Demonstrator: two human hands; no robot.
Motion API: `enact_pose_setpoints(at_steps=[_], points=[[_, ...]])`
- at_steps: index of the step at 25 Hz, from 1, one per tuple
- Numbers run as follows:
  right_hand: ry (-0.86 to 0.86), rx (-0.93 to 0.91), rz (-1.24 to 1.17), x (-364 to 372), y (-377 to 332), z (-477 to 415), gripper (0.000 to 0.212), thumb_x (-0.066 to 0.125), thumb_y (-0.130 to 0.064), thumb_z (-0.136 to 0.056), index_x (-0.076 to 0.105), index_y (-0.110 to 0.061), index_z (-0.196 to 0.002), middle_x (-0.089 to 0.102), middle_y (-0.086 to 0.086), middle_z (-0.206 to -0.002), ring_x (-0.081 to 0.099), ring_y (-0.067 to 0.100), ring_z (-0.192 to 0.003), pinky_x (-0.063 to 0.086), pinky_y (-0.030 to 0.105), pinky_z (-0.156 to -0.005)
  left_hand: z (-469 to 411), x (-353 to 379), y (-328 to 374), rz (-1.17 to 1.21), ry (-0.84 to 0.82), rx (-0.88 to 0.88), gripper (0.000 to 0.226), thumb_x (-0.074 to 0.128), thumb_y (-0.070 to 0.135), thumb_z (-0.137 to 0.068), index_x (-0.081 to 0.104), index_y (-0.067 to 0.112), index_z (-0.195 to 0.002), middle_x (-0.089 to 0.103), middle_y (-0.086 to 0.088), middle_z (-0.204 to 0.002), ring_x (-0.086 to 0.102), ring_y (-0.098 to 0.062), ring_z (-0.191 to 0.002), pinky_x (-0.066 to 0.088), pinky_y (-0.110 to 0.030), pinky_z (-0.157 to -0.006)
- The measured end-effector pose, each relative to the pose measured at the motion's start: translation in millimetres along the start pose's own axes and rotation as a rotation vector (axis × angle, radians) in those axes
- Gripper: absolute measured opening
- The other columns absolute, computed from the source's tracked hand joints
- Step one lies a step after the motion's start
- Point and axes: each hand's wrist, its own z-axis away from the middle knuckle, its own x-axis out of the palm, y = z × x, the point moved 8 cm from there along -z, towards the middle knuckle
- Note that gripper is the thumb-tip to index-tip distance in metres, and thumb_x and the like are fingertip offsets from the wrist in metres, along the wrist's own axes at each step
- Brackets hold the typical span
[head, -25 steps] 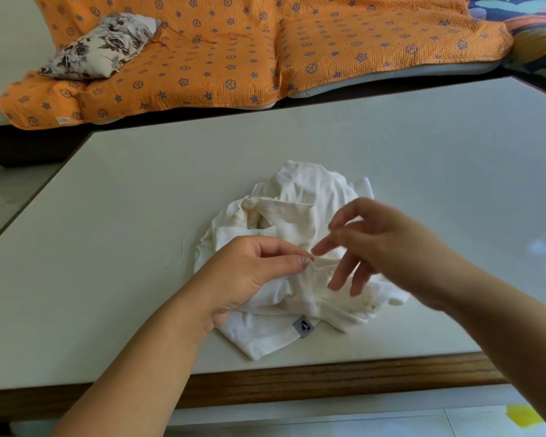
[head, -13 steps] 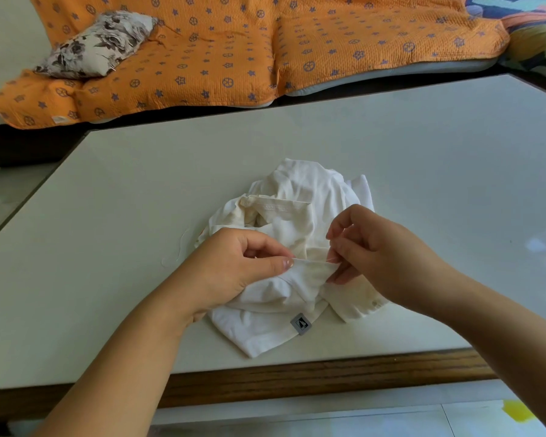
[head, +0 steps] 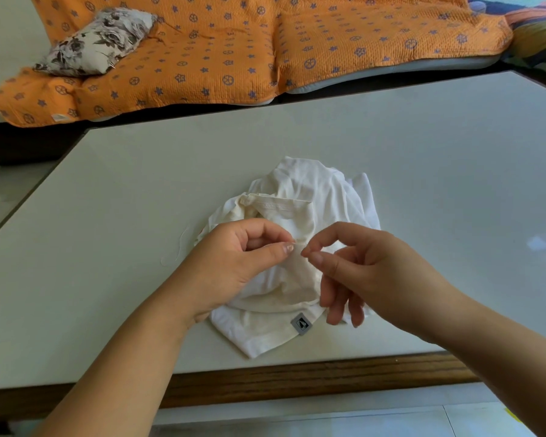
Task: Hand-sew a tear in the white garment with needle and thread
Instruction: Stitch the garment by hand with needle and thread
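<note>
Left hand [head: 234, 266] and right hand [head: 369, 272] each pinch thumb to forefinger over crumpled white fabric garment [head: 312, 190]; pinched item indiscernible.

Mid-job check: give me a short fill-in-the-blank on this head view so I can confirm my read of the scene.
1. The white garment lies on the table, whose near edge is made of ___.
2. The loose thread lies on the table at the garment's ___ side.
3. The floral pillow rests on the ___ quilt.
4. Above the garment, the left hand and the right hand each press forefinger against ___.
Missing words: wood; left; orange; thumb.
</note>
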Motion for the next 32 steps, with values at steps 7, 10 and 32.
enact_pose_setpoints(at_steps=[7, 10, 32], points=[[0.017, 0.049, 0.013, 2.2, 7.2, -4.5, 0.010, 0.063, -0.027, -0.095, 0.069, -0.020, -0.089, 0.067, 0.008, -0.058, 0.063, 0.022, -0.048, 0.045, 0.026, -0.043, 0.1, -0.2, -1.0, -0.023, -0.008, 0.000, 0.006, 0.066, 0.014, -0.089, 0.072, 0.016, -0.091, 0.076, 0.002, -0.085, 0.070, -0.006, -0.087, 0.052, -0.018, -0.086], [0.023, 0.051, 0.025, 1.3, 7.4, -4.1, 0.009, 0.063, -0.025, -0.095, 0.070, -0.020, -0.091, 0.068, 0.008, -0.058, 0.064, 0.021, -0.048, 0.046, 0.026, -0.044, -0.2, -0.4, -1.4, -0.038, -0.009, -0.005, 0.006, 0.067, 0.015, -0.089, 0.072, 0.016, -0.092, 0.076, -0.001, -0.088, 0.071, -0.010, -0.090, 0.053, -0.022, -0.090], [0.151, 0.044, 0.036, 5.0, 9.7, -5.4, 0.014, 0.056, -0.023, -0.099, 0.062, -0.015, -0.089, 0.069, 0.003, -0.059, 0.062, 0.012, -0.043, 0.043, 0.017, -0.042, 0.3, 5.2, -4.8, -0.028, -0.007, -0.028, 0.011, 0.072, 0.019, -0.085, 0.072, 0.016, -0.095, 0.077, 0.002, -0.090, 0.071, -0.005, -0.094, 0.051, -0.020, -0.088]])
